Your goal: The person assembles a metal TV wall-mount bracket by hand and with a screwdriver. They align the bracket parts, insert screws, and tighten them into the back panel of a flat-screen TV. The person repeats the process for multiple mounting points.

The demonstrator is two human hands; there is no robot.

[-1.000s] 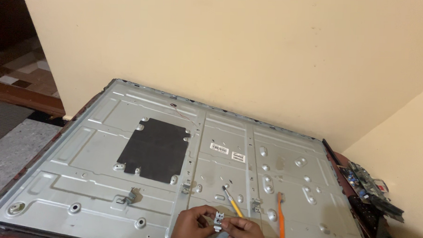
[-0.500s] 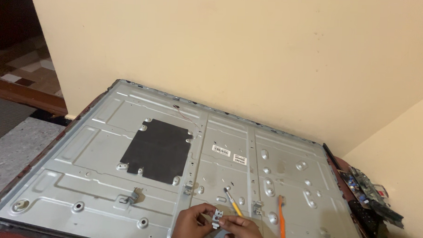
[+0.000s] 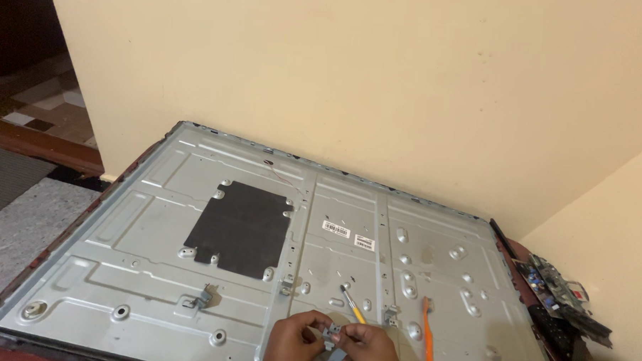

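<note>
While I watch, both hands pinch a small metal bracket (image 3: 332,334) | left hand (image 3: 292,341) at its 9 o'clock, right hand (image 3: 372,348) at 3 | fingers closed on it | yellow-handled screwdriver (image 3: 353,307) lies at 1 o'clock

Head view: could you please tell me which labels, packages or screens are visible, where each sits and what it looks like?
Left label: near the middle of the grey metal panel, right of the black sheet; small white rectangle with dark barcode stripes.
Right label: just right of and below the first; same white rectangle, dark print.
No packages or lit screens show.
</note>
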